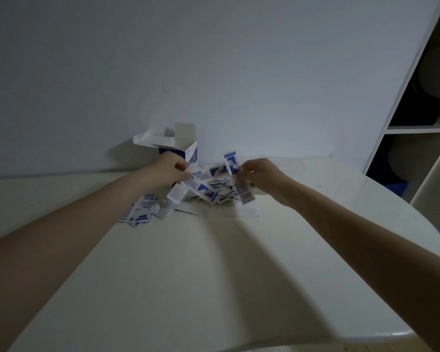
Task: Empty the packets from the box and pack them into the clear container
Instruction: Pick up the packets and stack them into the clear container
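Left hand (172, 167) curls round a bunch of blue-and-white paper packets (196, 185), their long axes slanting down to the right. Right hand (258, 174) pinches a strip of packets (239, 181) running near-upright, top end leaning left. More loose packets (141, 212) lie on the white table (188, 275). The blue-and-white cardboard box (182, 148) stands upright behind, flaps open. Clear container at far right, too faint to judge.

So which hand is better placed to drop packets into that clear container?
Probably the right hand: it grips packets and sits beside the clear container. The left hand is nearer the box.
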Available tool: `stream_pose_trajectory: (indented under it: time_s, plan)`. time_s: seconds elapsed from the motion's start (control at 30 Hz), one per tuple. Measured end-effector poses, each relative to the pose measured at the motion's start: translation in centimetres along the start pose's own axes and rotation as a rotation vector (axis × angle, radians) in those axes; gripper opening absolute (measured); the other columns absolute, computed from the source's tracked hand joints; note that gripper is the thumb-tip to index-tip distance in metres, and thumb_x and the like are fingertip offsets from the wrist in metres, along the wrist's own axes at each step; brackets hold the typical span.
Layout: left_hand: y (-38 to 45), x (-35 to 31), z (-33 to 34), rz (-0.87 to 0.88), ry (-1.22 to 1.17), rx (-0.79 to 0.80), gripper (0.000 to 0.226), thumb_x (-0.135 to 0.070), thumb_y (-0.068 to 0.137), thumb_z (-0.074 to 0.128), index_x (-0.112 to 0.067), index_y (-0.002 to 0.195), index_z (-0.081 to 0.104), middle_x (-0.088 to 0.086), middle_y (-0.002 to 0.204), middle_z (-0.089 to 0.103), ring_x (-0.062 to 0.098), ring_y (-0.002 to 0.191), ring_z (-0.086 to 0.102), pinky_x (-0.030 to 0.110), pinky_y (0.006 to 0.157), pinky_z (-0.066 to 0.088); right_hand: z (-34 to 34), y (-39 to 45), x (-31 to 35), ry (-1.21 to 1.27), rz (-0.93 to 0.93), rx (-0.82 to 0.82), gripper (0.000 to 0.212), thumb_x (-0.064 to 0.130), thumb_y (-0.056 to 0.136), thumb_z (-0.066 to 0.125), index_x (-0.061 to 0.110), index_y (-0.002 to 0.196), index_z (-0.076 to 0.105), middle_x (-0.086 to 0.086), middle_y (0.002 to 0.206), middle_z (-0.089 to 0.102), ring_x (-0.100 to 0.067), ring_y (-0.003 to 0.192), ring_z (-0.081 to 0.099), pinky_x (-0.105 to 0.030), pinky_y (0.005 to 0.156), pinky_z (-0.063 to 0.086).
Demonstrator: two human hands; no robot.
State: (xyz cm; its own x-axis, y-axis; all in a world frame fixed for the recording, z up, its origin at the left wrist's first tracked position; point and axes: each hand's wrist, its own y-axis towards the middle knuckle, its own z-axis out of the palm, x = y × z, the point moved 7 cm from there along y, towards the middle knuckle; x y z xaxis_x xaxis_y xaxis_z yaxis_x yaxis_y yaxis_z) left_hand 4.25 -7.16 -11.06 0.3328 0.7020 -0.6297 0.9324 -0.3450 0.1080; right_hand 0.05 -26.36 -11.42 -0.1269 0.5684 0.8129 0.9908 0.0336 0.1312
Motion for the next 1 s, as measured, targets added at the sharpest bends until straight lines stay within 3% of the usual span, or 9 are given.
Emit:
stream_pose_trajectory:
  time_s: [0.1,0.2,0.3,0.43,0.57,0.67,0.73,0.87,1.0]
  plan:
    - [0.2,-0.1,-0.5,-0.053,-0.259,-0.093,0.035,-0.007,0.089,0.059,-0.010,0.059,0.041,0.005,0.058,0.037,0.016,0.053,0.035,0.023,0.052,0.035,1.3,0.0,-0.1,0.519,0.114,0.076,0.020,-0.001,0.092,0.049,0.001,0.072,0.055,-0.011,0.078,0.057,-0.021,0.075,0.057,-0.030,0.078,0.049]
    - [0.0,-0.9,0.6,-0.053,-0.232,-0.032,0.026,-0.011,0.088,0.062,-0.008,0.065,0.050,0.003,0.061,0.045,0.012,0.055,0.043,0.019,0.054,0.042,2.1,0.1,0.4,0.698,0.153,0.039,0.020,-0.003,0.091,0.050,0.002,0.072,0.054,-0.010,0.078,0.060,-0.019,0.071,0.059,-0.026,0.069,0.051]
    - [-0.2,-1.5,1.4,-0.013,-0.155,0.023,0.030,-0.013,0.087,0.064,-0.012,0.060,0.050,0.001,0.058,0.048,0.011,0.055,0.047,0.022,0.060,0.043,1.9,0.5,0.8,0.690,0.176,-0.048,0.021,-0.003,0.089,0.053,0.006,0.071,0.054,-0.008,0.078,0.060,-0.018,0.070,0.060,-0.026,0.067,0.051]
    - [-0.2,-1.7,1.9,0.005,-0.133,0.068,0.022,-0.015,0.087,0.064,-0.015,0.066,0.058,-0.002,0.064,0.054,0.009,0.057,0.050,0.019,0.058,0.045,1.0,0.9,1.5,0.677,0.146,-0.126,0.005,-0.001,0.089,0.055,0.003,0.087,0.058,-0.007,0.080,0.062,-0.017,0.069,0.061,-0.026,0.066,0.053]
    - [0.0,-2.0,1.9,0.005,-0.147,0.052,0.005,-0.011,0.089,0.061,-0.006,0.089,0.063,-0.001,0.071,0.056,0.009,0.061,0.051,0.019,0.060,0.047,1.1,1.1,2.1,0.533,0.096,-0.064,0.015,0.001,0.088,0.057,-0.003,0.102,0.061,-0.011,0.083,0.065,-0.019,0.071,0.063,-0.028,0.063,0.053]
    - [-0.1,-1.9,2.0,-0.016,-0.137,0.056,0.006,-0.009,0.089,0.059,-0.010,0.084,0.061,0.000,0.068,0.057,0.009,0.059,0.052,0.018,0.059,0.048,1.7,1.0,1.9,0.595,0.138,-0.027,0.008,0.003,0.090,0.055,-0.001,0.095,0.060,-0.012,0.085,0.064,-0.021,0.074,0.064,-0.033,0.072,0.055]
    - [-0.2,-1.2,1.8,-0.061,-0.145,0.042,0.007,-0.008,0.089,0.058,-0.009,0.083,0.061,0.003,0.065,0.057,0.011,0.056,0.052,0.019,0.056,0.048,1.4,1.1,1.8,0.662,0.150,-0.033,0.011,0.002,0.090,0.053,-0.002,0.100,0.058,-0.013,0.084,0.064,-0.022,0.071,0.063,-0.032,0.068,0.054]
    - [-0.2,0.7,0.7,-0.169,-0.292,-0.077,0.015,-0.007,0.091,0.056,-0.009,0.075,0.057,0.007,0.061,0.058,0.014,0.053,0.052,0.014,0.045,0.047,0.4,1.2,1.2,0.717,0.187,-0.088,0.005,-0.003,0.089,0.054,-0.001,0.088,0.058,-0.013,0.073,0.058,-0.019,0.062,0.059,-0.027,0.056,0.048]
    - [-0.5,0.8,1.0,-0.215,-0.595,-0.111,0.009,-0.003,0.089,0.059,-0.002,0.080,0.058,0.011,0.066,0.058,0.009,0.047,0.057,0.015,0.047,0.052,0.9,1.0,-0.9,0.737,0.360,-0.145,0.015,-0.002,0.085,0.060,-0.003,0.099,0.055,-0.016,0.082,0.058,-0.022,0.066,0.059,-0.030,0.053,0.045]
